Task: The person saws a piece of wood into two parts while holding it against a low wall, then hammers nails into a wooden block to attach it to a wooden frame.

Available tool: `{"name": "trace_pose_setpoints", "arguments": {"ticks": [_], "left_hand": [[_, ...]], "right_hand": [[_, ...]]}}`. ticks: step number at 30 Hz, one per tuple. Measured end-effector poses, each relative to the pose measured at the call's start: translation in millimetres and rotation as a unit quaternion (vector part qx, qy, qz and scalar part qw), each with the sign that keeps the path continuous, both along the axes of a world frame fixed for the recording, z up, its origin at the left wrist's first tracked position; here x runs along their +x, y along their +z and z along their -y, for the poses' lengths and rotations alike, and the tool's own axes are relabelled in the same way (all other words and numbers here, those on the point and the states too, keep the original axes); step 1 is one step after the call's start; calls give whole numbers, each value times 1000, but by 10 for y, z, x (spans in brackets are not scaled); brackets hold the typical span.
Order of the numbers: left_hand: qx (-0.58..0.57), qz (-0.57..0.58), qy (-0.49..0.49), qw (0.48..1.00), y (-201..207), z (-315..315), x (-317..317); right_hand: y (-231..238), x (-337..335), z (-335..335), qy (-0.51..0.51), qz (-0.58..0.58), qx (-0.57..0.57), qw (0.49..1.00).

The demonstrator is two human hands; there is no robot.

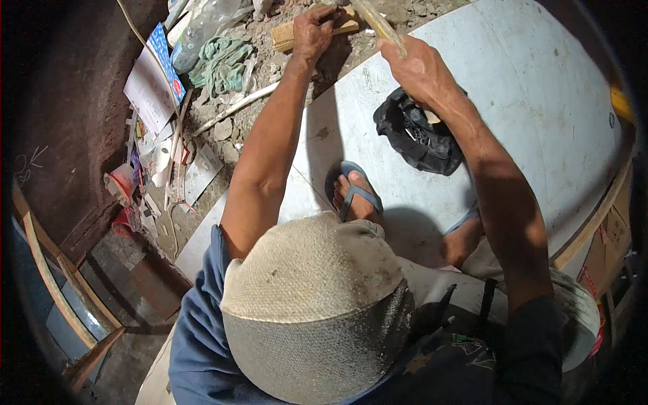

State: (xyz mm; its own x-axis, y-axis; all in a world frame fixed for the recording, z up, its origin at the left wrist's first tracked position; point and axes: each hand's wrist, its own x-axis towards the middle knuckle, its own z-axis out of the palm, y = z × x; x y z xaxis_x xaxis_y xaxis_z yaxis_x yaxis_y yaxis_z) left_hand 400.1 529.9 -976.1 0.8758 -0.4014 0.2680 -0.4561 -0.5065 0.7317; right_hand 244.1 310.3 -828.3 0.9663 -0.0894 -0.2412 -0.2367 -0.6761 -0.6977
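At the top of the head view my left hand point(314, 32) is closed, its fingers curled together over a short piece of wood point(283, 37). What its fingertips pinch, if anything, is too small to tell. My right hand point(416, 69) grips a pale wooden handle point(379, 23) that slants up past the top edge, so its far end is out of sight. Under my right wrist lies an open black plastic bag point(430, 150) with thin, shiny, nail-like pieces inside. It rests on a large white board point(526, 74), where my sandalled feet point(358, 192) also stand.
Rubble point(226, 128) lies along the board's left edge, with a green cloth point(219, 65), a white pipe point(236, 108), a clear plastic bottle point(202, 34), papers point(150, 94) and a loose cord. A wooden frame point(61, 283) leans at lower left; cardboard point(607, 246) stands at right.
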Motion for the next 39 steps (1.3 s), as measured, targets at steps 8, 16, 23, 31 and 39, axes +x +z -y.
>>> {"name": "trace_pose_setpoints", "arguments": {"ticks": [8, 16, 23, 31, 39], "left_hand": [[209, -22, 41, 977, 452, -629, -129], [149, -97, 60, 982, 437, -465, -181], [128, -92, 49, 986, 304, -631, -65], [123, -117, 54, 984, 459, -595, -165], [82, -131, 30, 988, 353, -401, -106]], "right_hand": [[572, 113, -143, -24, 316, 102, 943], [435, 181, -105, -8, 18, 83, 996], [-118, 55, -50, 5, 178, -1, 984], [779, 247, -102, 6, 263, 98, 960], [-408, 64, 189, -14, 60, -64, 996]]}}
